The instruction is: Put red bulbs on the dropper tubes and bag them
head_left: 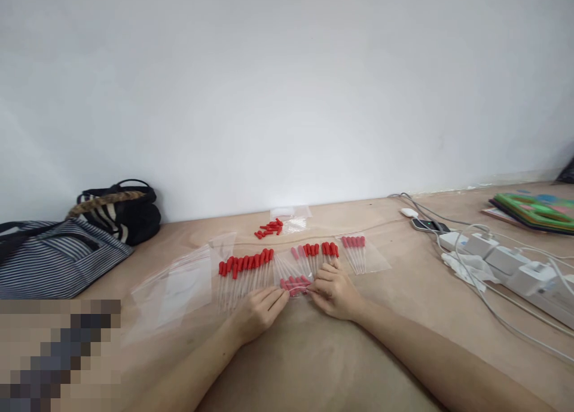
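Between my two hands lies a clear plastic bag (287, 268) with several red-bulbed droppers in it, bulbs towards me. My left hand (260, 311) pinches the left corner of the bag's near edge. At the right corner of that edge, my right hand (335, 292) is closed on the bag too. Just beyond my left hand, a row of glass droppers (244, 274) with red rubber bulbs lies side by side. More droppers (329, 250) lie beyond my right hand, partly hidden by it. A filled bag of droppers (356, 253) rests to the right.
Loose red bulbs (269, 228) lie near the wall beside a clear bag (293, 220). Flat plastic bags (188, 283) are stacked at the left. Striped bag (67, 253) and black bag (139, 211) stand far left. A power strip (506, 259) with chargers and cables occupies the right.
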{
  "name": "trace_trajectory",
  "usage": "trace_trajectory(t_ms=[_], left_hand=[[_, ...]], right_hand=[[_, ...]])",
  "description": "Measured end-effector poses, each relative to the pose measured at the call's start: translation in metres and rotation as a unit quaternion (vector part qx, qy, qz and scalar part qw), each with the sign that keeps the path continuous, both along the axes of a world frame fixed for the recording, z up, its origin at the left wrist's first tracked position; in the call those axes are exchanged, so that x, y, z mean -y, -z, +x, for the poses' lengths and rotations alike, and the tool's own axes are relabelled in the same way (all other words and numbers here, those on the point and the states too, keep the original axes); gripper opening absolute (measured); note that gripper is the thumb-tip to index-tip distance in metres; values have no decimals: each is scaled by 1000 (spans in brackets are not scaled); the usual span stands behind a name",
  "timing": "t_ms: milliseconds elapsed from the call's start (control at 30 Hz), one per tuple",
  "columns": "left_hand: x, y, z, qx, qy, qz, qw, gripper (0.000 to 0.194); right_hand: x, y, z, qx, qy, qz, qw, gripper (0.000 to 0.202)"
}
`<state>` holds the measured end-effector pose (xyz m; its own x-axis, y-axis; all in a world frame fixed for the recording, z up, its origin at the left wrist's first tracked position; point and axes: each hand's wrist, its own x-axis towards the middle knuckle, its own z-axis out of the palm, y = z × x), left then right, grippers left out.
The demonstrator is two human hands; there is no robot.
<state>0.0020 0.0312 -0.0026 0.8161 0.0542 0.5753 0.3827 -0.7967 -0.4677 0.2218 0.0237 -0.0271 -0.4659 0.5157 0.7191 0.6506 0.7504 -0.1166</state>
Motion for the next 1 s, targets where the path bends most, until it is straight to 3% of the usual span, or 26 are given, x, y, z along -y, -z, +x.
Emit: trace_trajectory(t_ms=[167, 333, 467, 700, 1000], left_hand=[[-4, 8, -3, 52, 2, -7, 999, 28], [-5, 12, -8, 85, -6, -35, 996, 24], [-5, 12, -7, 89, 2, -44, 995, 23], [-7, 9, 1, 94, -1, -39, 995, 13], [-6, 6, 0, 63, -4, 15, 998, 24]], right_hand=[[-3, 0, 7, 9, -11, 73, 997, 23], [-6, -3, 12, 63, -6, 167, 984, 8], [-7, -1, 12, 72, -5, 210, 975, 8], [-7, 3, 8, 80, -3, 220, 972, 14], [-5, 5, 9, 68, 8, 206, 976, 16]])
